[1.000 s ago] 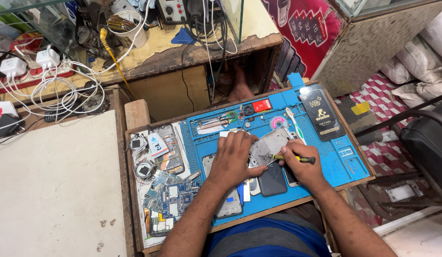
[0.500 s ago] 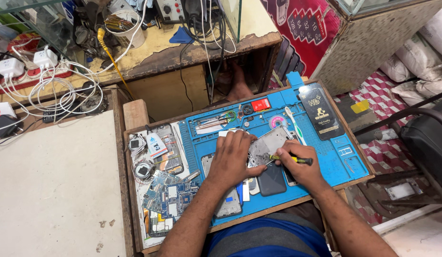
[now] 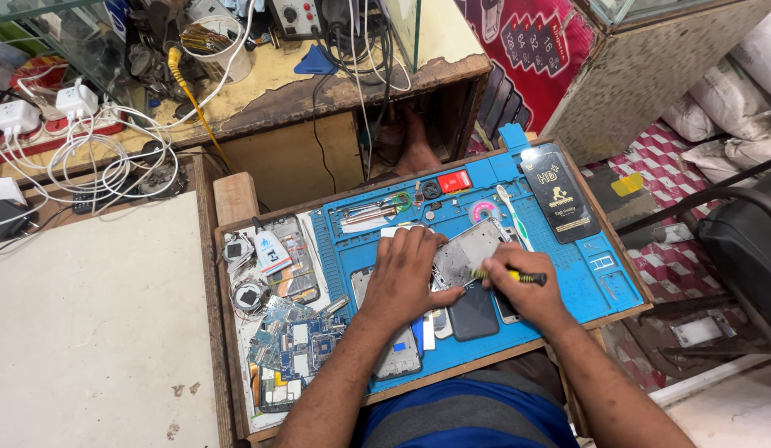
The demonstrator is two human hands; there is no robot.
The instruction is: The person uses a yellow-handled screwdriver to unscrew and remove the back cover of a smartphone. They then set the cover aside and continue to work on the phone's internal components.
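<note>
I see my left hand (image 3: 409, 278) pressed flat on the opened phone frame (image 3: 464, 251) on the blue repair mat (image 3: 585, 278), its long axis slanting up-right, while my right hand (image 3: 522, 290), just beside, grips a yellow-handled screwdriver (image 3: 508, 275) pointing left into it.

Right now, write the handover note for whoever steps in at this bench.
Left hand: flat on the opened phone frame, pinning it to the blue work mat.
Right hand: holds a yellow-handled screwdriver, tip at the frame's lower edge.
Around them: a dark phone panel lies below the frame, a black flat package at the mat's far right, loose circuit boards left of the mat.
Done: the phone is open, with its inner plate exposed.
Left: whether any screws remain cannot be told; the parts are still scattered, unassembled.
</note>
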